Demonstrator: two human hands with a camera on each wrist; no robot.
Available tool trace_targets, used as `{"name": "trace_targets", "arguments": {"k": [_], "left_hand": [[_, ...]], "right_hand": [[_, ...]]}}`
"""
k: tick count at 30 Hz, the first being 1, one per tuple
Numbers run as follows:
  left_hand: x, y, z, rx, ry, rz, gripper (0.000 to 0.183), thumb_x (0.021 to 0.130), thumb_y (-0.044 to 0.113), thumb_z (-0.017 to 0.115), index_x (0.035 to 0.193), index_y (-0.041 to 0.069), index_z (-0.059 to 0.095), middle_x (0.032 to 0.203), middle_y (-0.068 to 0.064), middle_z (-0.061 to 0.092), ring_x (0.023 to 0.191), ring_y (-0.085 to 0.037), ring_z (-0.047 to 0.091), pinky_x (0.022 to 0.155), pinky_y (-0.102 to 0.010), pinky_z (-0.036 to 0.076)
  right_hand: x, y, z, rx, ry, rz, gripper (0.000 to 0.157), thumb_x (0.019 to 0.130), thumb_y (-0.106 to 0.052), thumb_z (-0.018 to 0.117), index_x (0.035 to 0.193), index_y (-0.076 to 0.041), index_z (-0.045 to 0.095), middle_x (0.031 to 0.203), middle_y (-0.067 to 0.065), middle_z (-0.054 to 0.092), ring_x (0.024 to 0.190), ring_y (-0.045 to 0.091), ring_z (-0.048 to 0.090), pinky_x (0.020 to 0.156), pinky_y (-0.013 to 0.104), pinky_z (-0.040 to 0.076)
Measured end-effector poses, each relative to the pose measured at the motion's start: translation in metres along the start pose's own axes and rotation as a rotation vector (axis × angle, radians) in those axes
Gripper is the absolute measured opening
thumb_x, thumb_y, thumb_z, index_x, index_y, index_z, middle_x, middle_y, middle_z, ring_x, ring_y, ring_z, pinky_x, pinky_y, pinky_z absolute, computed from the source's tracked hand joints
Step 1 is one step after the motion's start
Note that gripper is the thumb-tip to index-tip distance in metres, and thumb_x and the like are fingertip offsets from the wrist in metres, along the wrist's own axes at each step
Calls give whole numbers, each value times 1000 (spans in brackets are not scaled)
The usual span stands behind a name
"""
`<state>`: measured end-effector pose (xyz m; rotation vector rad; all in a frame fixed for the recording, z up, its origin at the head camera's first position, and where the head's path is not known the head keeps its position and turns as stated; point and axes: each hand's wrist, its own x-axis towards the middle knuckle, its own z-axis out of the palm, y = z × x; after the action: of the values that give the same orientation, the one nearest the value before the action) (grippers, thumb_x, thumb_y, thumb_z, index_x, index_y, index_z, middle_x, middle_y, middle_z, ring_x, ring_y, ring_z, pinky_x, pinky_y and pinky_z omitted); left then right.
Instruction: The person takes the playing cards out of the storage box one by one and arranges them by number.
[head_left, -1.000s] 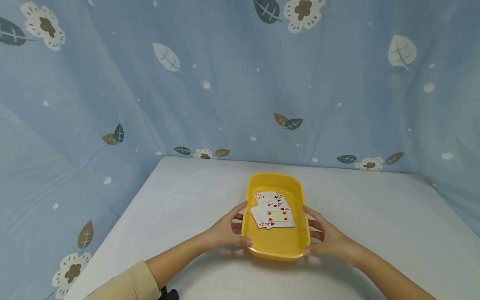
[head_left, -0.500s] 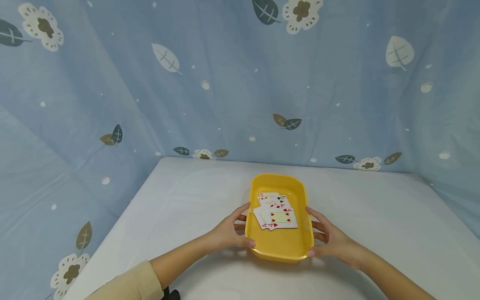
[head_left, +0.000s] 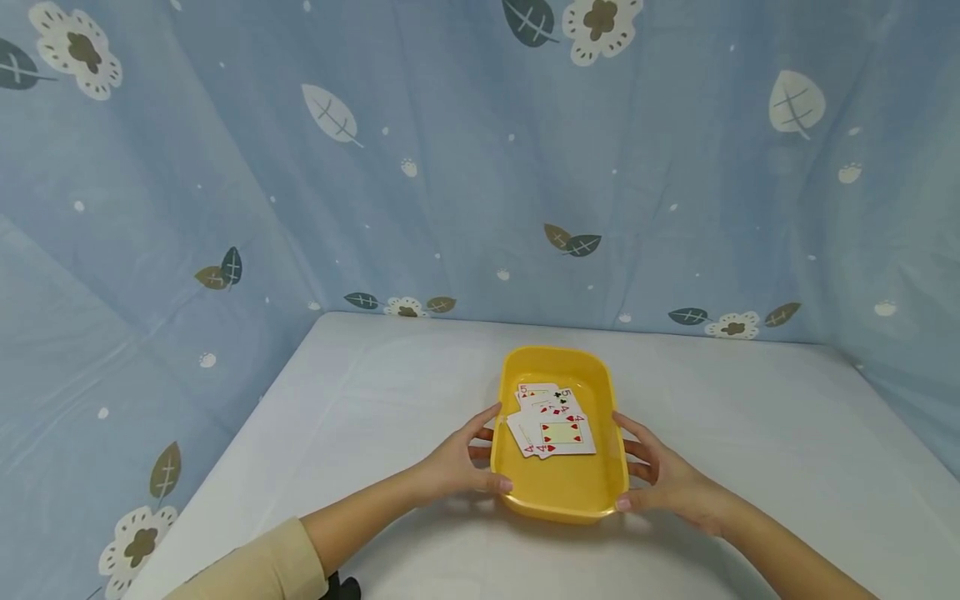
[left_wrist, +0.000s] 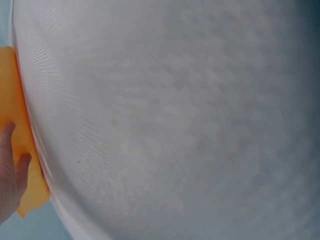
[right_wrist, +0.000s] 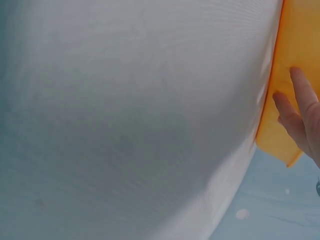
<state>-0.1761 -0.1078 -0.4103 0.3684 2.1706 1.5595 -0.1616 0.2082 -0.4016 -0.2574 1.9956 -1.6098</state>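
A yellow plastic tray (head_left: 558,493) stands on the white-covered table, with several playing cards (head_left: 567,437) lying face up inside. Fours and fives show among the overlapping cards. On the tray's left side, my left hand (head_left: 457,467) grips it, thumb at the near left corner and fingers along the outer wall. My right hand (head_left: 671,485) holds the opposite side the same way, thumb near the front right corner. In the left wrist view, fingers (left_wrist: 21,172) touch the orange-looking tray wall (left_wrist: 32,192); the right wrist view shows fingers (right_wrist: 287,107) against the other wall (right_wrist: 275,137).
White cloth (head_left: 390,392) covers the table around the tray. A blue curtain (head_left: 450,208) with leaves and flowers hangs behind and at the sides. A small black object (head_left: 347,588) shows at the bottom edge, beside the beige left sleeve (head_left: 258,567).
Both hands have shifted the tray slightly to the right, mostly between the first two head frames. The cards keep their arrangement, and the grip looks the same.
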Motion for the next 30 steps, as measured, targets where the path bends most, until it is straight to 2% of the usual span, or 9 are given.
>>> {"name": "trace_targets", "arguments": {"k": [9, 14, 18, 24, 30], "left_hand": [[1, 1, 3, 10, 15, -4, 99, 67, 24, 81, 145, 25, 19, 124, -14, 41, 112, -28, 52, 87, -39, 48], [1, 0, 3, 21, 18, -8, 99, 67, 24, 81, 145, 25, 19, 124, -13, 42, 112, -27, 53, 87, -39, 48], [0, 1, 3, 18, 15, -7, 99, 67, 24, 81, 145, 25, 19, 124, -13, 42, 112, -28, 52, 87, -39, 48], [-2, 1, 3, -3, 7, -1, 98, 68, 22, 80, 145, 25, 20, 126, -14, 41, 113, -28, 52, 88, -38, 49], [-4, 2, 5, -9, 7, -1, 98, 68, 21, 80, 145, 24, 20, 126, -14, 41, 114, -28, 52, 89, -39, 48]], "right_hand": [[-2, -1, -3, -9, -1, -5, 100, 75, -7, 72, 146, -21, 3, 146, 27, 13, 123, 37, 40, 94, 44, 44], [0, -3, -5, -26, -37, -7, 99, 75, -8, 71, 146, -19, 2, 145, 28, 15, 121, 35, 42, 93, 43, 45], [1, -7, -8, -52, -59, -20, 99, 75, -8, 72, 146, -17, 3, 146, 28, 11, 124, 41, 38, 92, 41, 46], [-1, -17, -14, -88, -14, -66, 99, 75, -8, 72, 146, -20, 5, 149, 22, 7, 132, 45, 23, 97, 41, 41], [1, -29, -22, -177, 98, -124, 92, 75, -12, 73, 145, -18, 14, 147, 21, 18, 131, 43, 27, 95, 39, 42]]}}
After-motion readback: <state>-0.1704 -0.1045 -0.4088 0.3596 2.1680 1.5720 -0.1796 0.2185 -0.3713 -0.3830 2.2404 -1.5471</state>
